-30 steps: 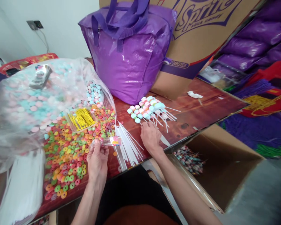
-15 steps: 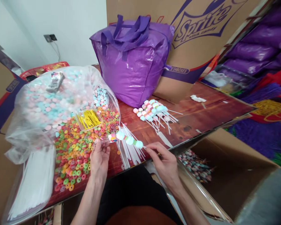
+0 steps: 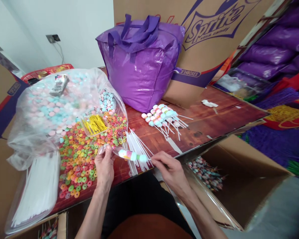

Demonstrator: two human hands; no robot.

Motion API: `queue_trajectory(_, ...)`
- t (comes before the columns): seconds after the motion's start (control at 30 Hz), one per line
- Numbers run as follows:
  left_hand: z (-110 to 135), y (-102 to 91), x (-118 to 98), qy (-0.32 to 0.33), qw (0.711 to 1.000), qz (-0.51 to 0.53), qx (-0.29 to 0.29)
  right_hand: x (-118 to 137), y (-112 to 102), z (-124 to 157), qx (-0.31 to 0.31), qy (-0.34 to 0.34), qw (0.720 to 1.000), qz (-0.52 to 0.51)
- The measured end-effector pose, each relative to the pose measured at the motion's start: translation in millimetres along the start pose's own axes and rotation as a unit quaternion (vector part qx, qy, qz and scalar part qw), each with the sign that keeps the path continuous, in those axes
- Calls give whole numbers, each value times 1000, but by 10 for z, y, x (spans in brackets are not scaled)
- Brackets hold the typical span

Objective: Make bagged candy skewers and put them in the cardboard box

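Observation:
My left hand (image 3: 105, 166) is closed on a small clear plastic sleeve (image 3: 114, 151), held open near the table's front edge. My right hand (image 3: 168, 167) pinches the white stick of a candy skewer (image 3: 133, 155) strung with pastel marshmallow pieces. The skewer's tip lies partly inside the sleeve. Under both hands lies a bundle of bare white sticks (image 3: 136, 151) on the wooden table (image 3: 209, 119). A pile of made-up candy skewers (image 3: 161, 116) rests further back on the table.
Colourful ring candies (image 3: 79, 156) are spread at the left, with yellow twist ties (image 3: 94, 123) and a big clear bag of pastel candies (image 3: 52, 106). A purple bag (image 3: 142, 63) and cardboard boxes stand behind. An open carton (image 3: 229, 169) with wrapped skewers sits at the right.
My right hand picked a candy skewer from the table, carried it toward my left hand, and has now slid its tip into the clear sleeve.

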State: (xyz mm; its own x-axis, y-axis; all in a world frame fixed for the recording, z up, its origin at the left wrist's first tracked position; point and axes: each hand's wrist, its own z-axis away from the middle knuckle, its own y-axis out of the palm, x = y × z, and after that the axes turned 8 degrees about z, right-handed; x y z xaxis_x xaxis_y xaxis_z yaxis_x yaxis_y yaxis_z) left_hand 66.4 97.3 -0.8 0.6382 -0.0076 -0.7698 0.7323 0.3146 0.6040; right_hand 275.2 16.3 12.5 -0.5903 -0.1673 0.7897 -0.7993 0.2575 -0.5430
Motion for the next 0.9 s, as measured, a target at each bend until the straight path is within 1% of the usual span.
queue_trajectory(0.13, 82, 40, 93, -2, 1000, -2, -7, 46, 132, 12, 8, 3, 1000, -17)
queue_trajectory(0.23, 126, 68, 122, -7, 1000, 12, -7, 79, 196, 21, 1, -6, 1000, 5)
queue_trajectory(0.3, 140, 84, 116, -26, 1000, 15, -4, 97, 236, 35, -9, -7, 1000, 18)
queue_trajectory(0.4, 171, 105, 114, -61, 998, -3, 18, 129, 339, 61, -11, -5, 1000, 28)
queue_trajectory(0.5, 240, 123, 153, -83, 996, -15, 35, 183, 515, 65, -20, 5, 999, 36)
queue_trajectory(0.57, 291, 127, 184, -104, 993, -10, 52, 231, 633, 50, -31, 7, 999, 40)
queue_trajectory(0.63, 320, 119, 191, -127, 990, 7, 67, 275, 702, 34, -38, 4, 999, 35)
queue_trajectory(0.7, 315, 100, 165, -136, 988, 26, 74, 298, 696, 32, -29, 8, 999, 27)
queue_trajectory(0.83, 273, 48, 95, -125, 988, 30, 82, 267, 564, 77, 44, 37, 998, 21)
queue_trajectory(0.9, 282, 28, 95, -131, 987, 20, 87, 242, 542, 99, 62, 52, 997, 9)
